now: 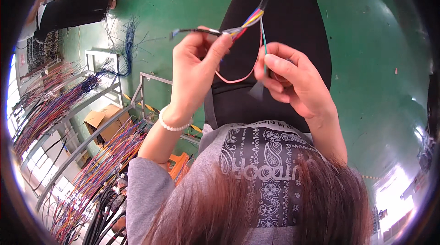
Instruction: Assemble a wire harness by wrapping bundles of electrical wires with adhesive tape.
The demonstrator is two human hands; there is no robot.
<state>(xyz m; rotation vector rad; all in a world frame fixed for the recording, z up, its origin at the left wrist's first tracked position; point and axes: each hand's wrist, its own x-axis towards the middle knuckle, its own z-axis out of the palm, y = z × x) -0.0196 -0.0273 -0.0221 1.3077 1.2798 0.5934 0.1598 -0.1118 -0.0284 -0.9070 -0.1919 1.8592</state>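
A multicoloured wire bundle [247, 21] hangs over her lap; the left hand [197, 68] pinches its split end, and the right hand [293, 80] grips a green wire [264, 45] beside a pink loop [233, 80]. A brown cardboard box [104, 121] sits left on the green floor [366, 38], under wire racks [59, 107].

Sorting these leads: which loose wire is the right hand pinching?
The green wire, running straight down into the right hand; the pink wire loops away below instead.
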